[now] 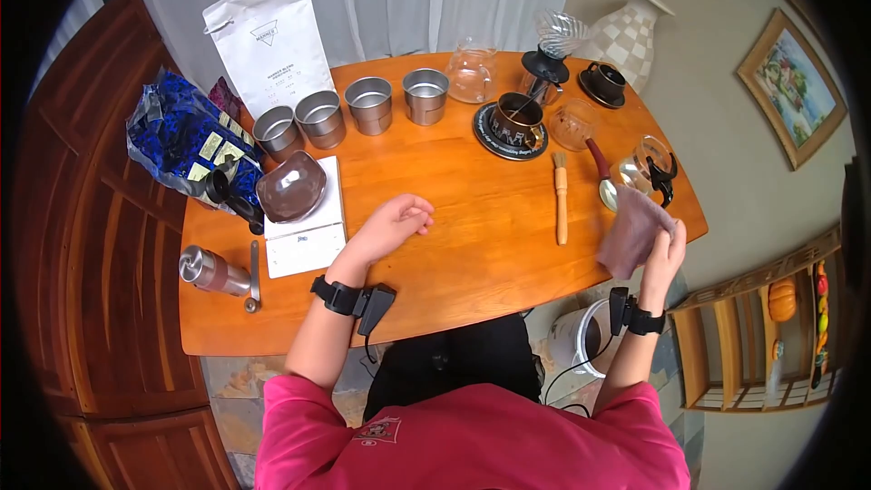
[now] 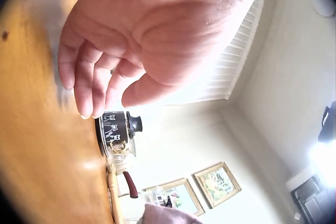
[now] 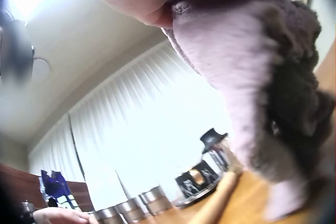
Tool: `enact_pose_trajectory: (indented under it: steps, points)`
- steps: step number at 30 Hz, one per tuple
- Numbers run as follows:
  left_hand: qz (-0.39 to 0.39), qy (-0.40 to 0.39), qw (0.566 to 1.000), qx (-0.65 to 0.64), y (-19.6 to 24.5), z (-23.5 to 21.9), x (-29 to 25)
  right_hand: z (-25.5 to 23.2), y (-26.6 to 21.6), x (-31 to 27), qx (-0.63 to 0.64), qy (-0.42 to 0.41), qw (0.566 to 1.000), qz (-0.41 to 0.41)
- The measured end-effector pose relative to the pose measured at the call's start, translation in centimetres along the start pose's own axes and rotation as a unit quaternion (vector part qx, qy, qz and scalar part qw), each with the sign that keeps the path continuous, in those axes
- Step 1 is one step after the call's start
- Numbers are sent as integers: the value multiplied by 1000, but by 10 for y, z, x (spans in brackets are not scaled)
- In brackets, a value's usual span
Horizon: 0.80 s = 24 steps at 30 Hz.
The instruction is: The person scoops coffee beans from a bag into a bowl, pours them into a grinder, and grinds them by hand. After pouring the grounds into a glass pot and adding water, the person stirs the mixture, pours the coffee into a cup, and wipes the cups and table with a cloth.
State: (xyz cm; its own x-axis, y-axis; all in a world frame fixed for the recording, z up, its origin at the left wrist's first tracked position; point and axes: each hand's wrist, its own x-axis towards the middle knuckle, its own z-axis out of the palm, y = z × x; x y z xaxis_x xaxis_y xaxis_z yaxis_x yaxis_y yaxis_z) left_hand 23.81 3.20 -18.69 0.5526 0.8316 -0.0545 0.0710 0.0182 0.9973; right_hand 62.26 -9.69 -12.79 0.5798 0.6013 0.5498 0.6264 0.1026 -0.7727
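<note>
My right hand (image 1: pixel 665 259) pinches a mauve cloth (image 1: pixel 631 234) by its edge. In the head view the cloth hangs at the table's right front edge, beside a spoon (image 1: pixel 602 172) with a dark red handle and a glass pot (image 1: pixel 642 171) with a black handle. The right wrist view shows its fluffy folds (image 3: pixel 226 56) draped below the fingers. Loosely bent and holding nothing, my left hand (image 1: pixel 396 225) is over the table's middle, right of a white scale (image 1: pixel 313 249) bearing a brown dish (image 1: pixel 292 187). A wooden-handled brush (image 1: pixel 561 204) lies between the hands.
Several metal cups (image 1: pixel 368 107) stand in a row at the back, near a white bag (image 1: pixel 272 41) and a blue bag (image 1: pixel 186 141). A hand grinder (image 1: pixel 213 270) lies at left. A black cup (image 1: pixel 519 118) on its saucer, glassware and a dripper (image 1: pixel 544 63) stand back right.
</note>
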Motion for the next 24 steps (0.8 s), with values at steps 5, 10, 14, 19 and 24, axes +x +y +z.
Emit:
enact_pose_trajectory:
  steps: [5,10,14,19,24]
  points:
    - [117,9,985,130,52,31,-11,8,-76,1,181,-190,961,84]
    - [231,6,955,185,84,49,-20,60,-99,-27,308,-407,841,179]
    - [77,-71,985,140,71,26,-20,97,-93,-38,301,-458,812,201]
    - [42,-12,970,241,55,16,-29,93,-48,-26,-52,-398,914,-54]
    - [30,-7,973,227,52,16,-25,88,-21,-16,-322,-356,876,-50]
